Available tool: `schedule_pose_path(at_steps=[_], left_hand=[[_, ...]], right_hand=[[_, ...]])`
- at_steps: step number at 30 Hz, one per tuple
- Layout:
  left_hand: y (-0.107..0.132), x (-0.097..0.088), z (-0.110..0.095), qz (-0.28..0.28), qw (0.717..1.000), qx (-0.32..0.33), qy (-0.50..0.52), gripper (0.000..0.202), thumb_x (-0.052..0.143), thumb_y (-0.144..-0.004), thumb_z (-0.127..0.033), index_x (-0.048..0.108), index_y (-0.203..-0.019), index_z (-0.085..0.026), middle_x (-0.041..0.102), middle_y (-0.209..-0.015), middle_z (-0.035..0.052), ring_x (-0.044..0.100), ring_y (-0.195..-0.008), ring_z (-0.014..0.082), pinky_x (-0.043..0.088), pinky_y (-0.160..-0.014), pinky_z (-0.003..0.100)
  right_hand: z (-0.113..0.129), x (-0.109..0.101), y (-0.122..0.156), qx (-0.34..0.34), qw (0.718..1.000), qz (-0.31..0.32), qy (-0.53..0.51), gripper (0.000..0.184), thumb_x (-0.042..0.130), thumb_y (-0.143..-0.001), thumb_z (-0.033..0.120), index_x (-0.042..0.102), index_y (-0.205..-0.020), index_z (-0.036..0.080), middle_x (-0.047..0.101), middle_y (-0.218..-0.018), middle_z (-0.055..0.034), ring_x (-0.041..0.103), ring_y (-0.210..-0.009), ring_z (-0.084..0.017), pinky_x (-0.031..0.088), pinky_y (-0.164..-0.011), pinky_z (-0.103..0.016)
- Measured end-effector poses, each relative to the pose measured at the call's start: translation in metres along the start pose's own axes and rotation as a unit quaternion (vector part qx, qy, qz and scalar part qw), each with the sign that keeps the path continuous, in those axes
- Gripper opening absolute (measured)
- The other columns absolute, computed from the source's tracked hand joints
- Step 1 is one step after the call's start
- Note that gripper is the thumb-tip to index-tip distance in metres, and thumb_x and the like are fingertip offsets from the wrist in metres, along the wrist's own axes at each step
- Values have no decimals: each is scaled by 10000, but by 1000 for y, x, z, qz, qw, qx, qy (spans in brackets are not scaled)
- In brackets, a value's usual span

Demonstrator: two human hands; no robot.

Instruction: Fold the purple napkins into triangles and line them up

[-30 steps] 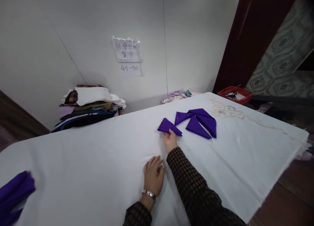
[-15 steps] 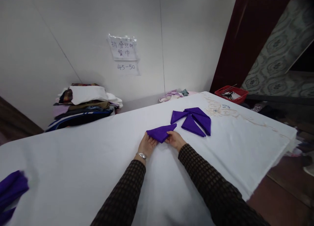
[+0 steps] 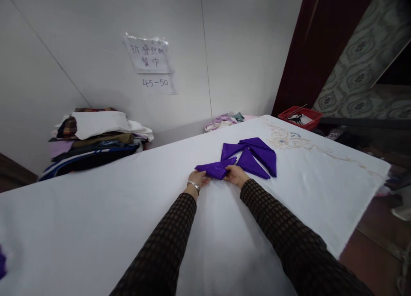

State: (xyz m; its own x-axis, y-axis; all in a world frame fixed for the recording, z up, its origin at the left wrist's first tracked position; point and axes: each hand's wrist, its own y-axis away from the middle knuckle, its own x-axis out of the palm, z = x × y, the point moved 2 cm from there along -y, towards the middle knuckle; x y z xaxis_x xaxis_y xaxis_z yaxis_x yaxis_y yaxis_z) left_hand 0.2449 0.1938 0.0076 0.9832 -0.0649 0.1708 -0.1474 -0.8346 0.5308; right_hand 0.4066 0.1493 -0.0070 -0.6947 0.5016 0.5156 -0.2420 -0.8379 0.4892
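Purple napkin (image 3: 215,169), folded to a triangle, lies mid-bench (image 3: 96,210), toward the far edge. Our left hand (image 3: 198,178) grips its left end and our right hand (image 3: 236,175) its right end. Other purple triangles (image 3: 253,154) lie just beside it, toward the far right corner. We judge it light, soft and limp, best held by its corners so the folds keep.

A folded napkin (image 3: 215,169) lies on the table (image 3: 96,227) at the centre of the frame, gripped by the left hand (image 3: 198,178) at its left end and the right hand (image 3: 235,174) at its right. Just behind and to its right lies a cluster of napkins (image 3: 257,154). A fabric stack (image 3: 93,137) sits at middle left, a basket (image 3: 300,117) beyond the table's far right corner
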Motion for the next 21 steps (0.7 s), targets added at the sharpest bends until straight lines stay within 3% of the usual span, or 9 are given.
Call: schedule_pose_path(at_steps=[5, 10, 13, 16, 21], left_hand=[[-8, 6, -4, -24, 1000, 20, -1, 240, 662, -761, -214, 544, -966, -171, 591, -601, -13, 619, -488, 160, 541, -545, 302], [-21, 8, -4, -64, 997, 44, -9, 282, 675, -724, -127, 552, -977, -153, 559, -570, -36, 554, -418, 114, 536, -509, 287], [-27, 7, -2, -81, 995, 49, -23, 301, 674, -690, -63, 558, -952, -154, 520, -529, -59, 524, -400, 104, 533, -499, 286], [-30, 7, 0, -80, 995, 49, -27, 309, 683, -668, -51, 565, -931, -162, 524, -530, -59, 537, -422, 112, 533, -514, 292], [-31, 4, 2, -53, 997, 55, -23, 317, 704, -643, -57, 575, -910, -170, 555, -561, -43, 576, -491, 130, 536, -568, 314]], right_hand=[[9, -1, 8, 26, 999, -2, 40, 177, 404, -770, 13, 500, -815, 155, 585, -641, -10, 575, -569, -130, 531, -581, -275], [15, 0, 10, 26, 995, -5, 98, 145, 417, -809, 47, 519, -841, 144, 596, -643, -19, 591, -571, -143, 543, -575, -310], [19, -1, 10, 7, 990, -21, 139, 75, 470, -841, 128, 521, -894, 144, 600, -652, -25, 597, -543, -163, 543, -530, -352], [19, -2, 13, -28, 985, -29, 165, 141, 545, -838, 217, 507, -964, 167, 612, -683, -20, 599, -518, -164, 542, -500, -361], [15, -3, 25, -71, 981, -40, 178, 225, 585, -802, 172, 488, -1005, 189, 612, -654, 7, 586, -478, -147, 534, -462, -319]])
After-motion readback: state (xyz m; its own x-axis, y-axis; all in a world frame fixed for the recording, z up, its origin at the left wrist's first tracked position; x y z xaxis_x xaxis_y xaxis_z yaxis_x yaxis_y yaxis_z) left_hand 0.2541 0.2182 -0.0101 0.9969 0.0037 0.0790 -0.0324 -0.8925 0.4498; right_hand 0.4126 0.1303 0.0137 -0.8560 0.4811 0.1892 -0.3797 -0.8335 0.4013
